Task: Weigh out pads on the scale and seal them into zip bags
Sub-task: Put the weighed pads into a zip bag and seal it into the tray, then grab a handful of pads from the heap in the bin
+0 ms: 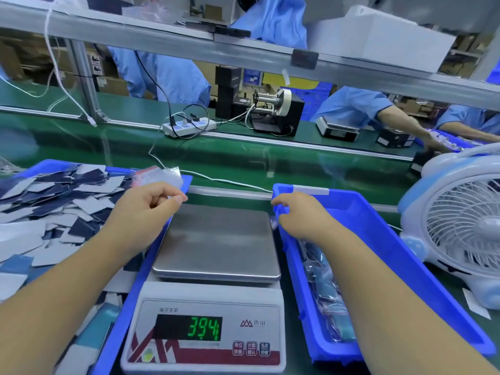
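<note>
Both forearms reached forward past the grey steel-topped electronic scale (216, 239), whose platform was bare. The left hand (146, 204), fingers curled, pinched a clear plastic zip bag (165, 176) above the blue tray of dark-blue and grey pads (62, 201). The right hand (300, 215), fingers curled, rested on the rim of the blue bin (392, 239) holding sealed bags; whether it gripped anything could not be determined.

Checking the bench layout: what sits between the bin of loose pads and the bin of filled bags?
In the head view, the scale stands between the left bin and right bin; its steel pan is bare.
</note>
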Motion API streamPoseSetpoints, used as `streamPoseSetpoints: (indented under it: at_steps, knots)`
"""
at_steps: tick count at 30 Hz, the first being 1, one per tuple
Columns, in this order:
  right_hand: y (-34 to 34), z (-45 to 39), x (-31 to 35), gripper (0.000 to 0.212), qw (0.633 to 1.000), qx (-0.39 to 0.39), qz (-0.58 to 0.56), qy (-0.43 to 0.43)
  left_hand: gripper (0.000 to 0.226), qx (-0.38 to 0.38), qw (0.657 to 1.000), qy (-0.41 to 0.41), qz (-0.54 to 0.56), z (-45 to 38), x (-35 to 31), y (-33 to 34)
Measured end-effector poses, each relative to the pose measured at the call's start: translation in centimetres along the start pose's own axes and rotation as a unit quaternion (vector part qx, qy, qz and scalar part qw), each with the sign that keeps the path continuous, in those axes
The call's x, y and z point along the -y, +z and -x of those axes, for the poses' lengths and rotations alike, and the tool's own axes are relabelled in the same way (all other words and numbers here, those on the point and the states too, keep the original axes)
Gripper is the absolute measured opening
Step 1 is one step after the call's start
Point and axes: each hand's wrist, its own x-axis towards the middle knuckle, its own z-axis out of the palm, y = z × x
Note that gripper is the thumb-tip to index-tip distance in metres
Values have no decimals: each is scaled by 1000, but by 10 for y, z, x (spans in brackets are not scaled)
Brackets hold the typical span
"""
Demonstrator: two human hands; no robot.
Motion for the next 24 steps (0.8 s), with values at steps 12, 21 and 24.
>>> streamPoseSetpoints:
  at_steps: [12, 21, 24]
  knots:
    - [11, -39, 17, 48, 963, 61, 252, -71, 29, 20, 999, 26, -3, -6, 5, -1]
    - [12, -62, 16, 67, 933, 169, 308, -78, 26, 37, 999, 26, 7, -7, 9, 2]
    - [14, -66, 18, 65, 931, 186, 307, -70, 25, 37, 999, 29, 9, -7, 8, 1]
